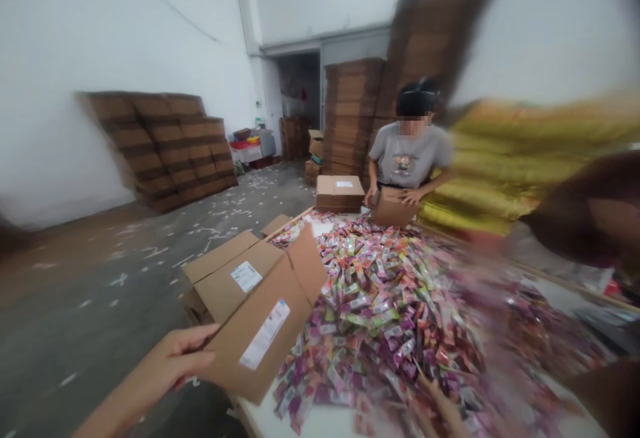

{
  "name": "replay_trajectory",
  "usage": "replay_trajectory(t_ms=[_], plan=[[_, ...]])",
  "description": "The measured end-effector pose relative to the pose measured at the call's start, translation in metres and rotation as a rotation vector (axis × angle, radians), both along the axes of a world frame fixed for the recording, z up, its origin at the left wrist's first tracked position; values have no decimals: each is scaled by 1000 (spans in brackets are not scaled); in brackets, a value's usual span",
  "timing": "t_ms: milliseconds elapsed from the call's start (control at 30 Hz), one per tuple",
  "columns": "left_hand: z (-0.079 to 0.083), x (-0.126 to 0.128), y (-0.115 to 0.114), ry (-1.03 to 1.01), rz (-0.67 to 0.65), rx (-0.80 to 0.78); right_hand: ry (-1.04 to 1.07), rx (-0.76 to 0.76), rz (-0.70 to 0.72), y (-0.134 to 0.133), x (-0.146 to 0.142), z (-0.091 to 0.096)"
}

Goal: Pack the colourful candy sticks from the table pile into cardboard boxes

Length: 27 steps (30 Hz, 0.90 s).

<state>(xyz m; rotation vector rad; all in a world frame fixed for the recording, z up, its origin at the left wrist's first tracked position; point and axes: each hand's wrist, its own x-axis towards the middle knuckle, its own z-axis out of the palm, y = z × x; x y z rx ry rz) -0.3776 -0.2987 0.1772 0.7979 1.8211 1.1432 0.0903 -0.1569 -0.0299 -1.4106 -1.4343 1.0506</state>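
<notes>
On the left, my left hand (187, 358) pinches the near edge of a brown cardboard box (227, 358) between thumb and fingers. The box is tilted over the table's left edge; a flap stands up, and a white printed label (265, 335) is stuck to its side. What is inside it does not show. Low in the view, my right hand (440, 401) is smeared by motion at the heap of small wrapped packets (370, 291), mostly purple, pink and green. Whether its fingers hold a packet cannot be made out.
Another labelled carton (225, 278) lies beside my box. Across the table, a person in a grey shirt (410, 151) handles a carton (395, 208) next to a closed box (340, 191). A blurred person (590, 211) is at right. Stacked cartons (170, 148) and yellow sacks (525, 158) stand behind.
</notes>
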Motion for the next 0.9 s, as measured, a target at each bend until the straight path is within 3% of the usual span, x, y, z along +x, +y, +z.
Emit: replay_trajectory(t_ms=[67, 133, 200, 267, 333, 433, 533, 600, 667, 767, 900], plan=[[23, 39, -3, -40, -228, -78, 76, 20, -32, 4, 19, 7], [25, 70, 5, -39, -400, -108, 173, 35, 19, 7, 36, 15], [4, 92, 21, 11, -470, -109, 270, -20, 81, 6, 51, 18], [-33, 108, 40, 92, -486, -85, 368, -122, 39, -5, 62, 14], [-77, 124, 58, 211, -465, -25, 469, -180, -100, -23, 72, 4], [-138, 162, 72, 228, -269, 72, 513, -130, -259, -50, 88, -13], [-178, 217, 75, 27, 11, 109, 438, -66, -284, -60, 114, -23], [-189, 252, 75, -32, 83, 134, 430, -56, -257, -58, 139, -25], [-193, 280, 74, -37, 51, 149, 417, -91, -205, -55, 166, -26], [-196, 316, 67, 29, -135, 111, 384, -216, -54, -56, 192, -29], [-209, 354, 53, 187, -425, 178, 313, -217, 74, -69, 181, -48]])
